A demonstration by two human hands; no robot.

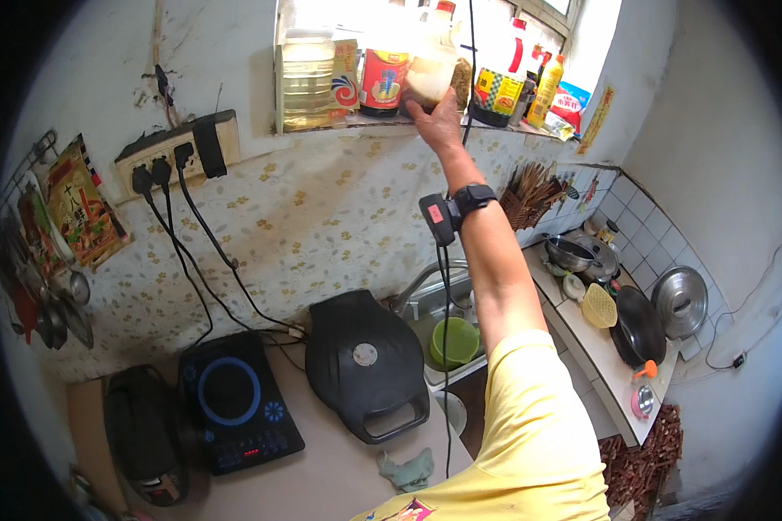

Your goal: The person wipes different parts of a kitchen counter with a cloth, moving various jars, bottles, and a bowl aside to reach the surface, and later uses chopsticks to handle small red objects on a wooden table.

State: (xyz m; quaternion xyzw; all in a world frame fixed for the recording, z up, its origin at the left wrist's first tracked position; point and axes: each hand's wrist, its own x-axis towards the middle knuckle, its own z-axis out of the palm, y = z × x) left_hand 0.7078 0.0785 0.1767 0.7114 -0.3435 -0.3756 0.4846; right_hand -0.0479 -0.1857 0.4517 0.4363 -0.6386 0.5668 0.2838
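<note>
My right hand [438, 124] reaches up to the window sill [378, 121], its thumb and fingers around the lower part of a translucent plastic jug [427, 75] with a red cap and dark contents at its base. Left of the jug stand a red-labelled container [383, 81], a patterned packet [344, 75] and a large clear jar of pale liquid [308, 81]. To its right are a bottle with a yellow and green label [497, 94], a yellow squeeze bottle [547, 90] and a red, white and blue bag [568, 107]. My left hand is out of view.
Below are an induction cooker [241, 404], a closed black electric griddle [365, 365], a grey-green cloth [407, 470] and a sink [430, 319] holding a green basin [455, 342]. A black cable [447, 391] hangs beside my arm. Pans and lids crowd the tiled counter [599, 352] at right.
</note>
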